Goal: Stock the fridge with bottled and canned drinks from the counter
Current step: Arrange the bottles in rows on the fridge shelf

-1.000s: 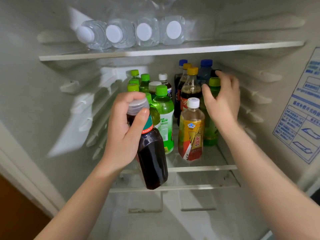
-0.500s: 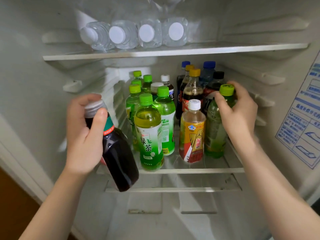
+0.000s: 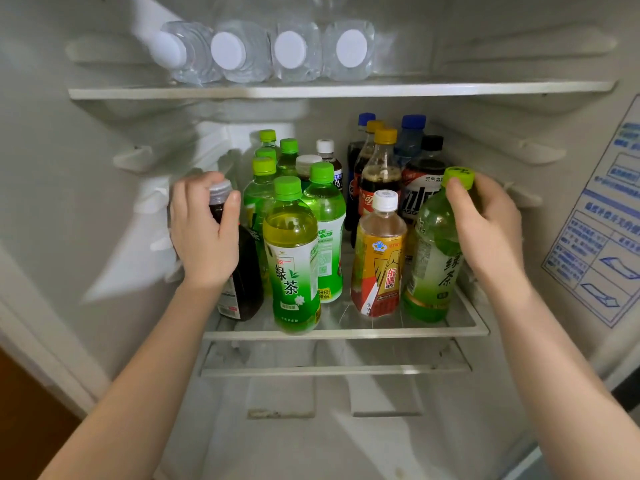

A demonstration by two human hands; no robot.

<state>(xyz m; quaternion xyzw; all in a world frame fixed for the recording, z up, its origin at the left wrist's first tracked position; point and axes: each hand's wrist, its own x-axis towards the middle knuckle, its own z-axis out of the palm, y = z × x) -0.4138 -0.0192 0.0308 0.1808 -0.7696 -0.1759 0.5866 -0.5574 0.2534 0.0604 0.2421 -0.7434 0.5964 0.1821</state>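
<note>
With your left hand (image 3: 204,237) wrapped round the neck of the dark bottle (image 3: 246,282) at the left front of the shelf (image 3: 346,333) and your right hand (image 3: 488,230) gripping the green bottle (image 3: 433,268) by its cap at the right front, set both bases flat and upright before letting go.

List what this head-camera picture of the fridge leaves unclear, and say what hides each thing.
All head view.
Dark bottle: label mostly covered by the left hand.
Green tea bottle: far side covered by the right hand.
Back-row bottles: labels hidden by bottles in front.
Wall sticker: cut off by the right edge, print blurred.
Counter and remaining drinks: outside the frame.
</note>
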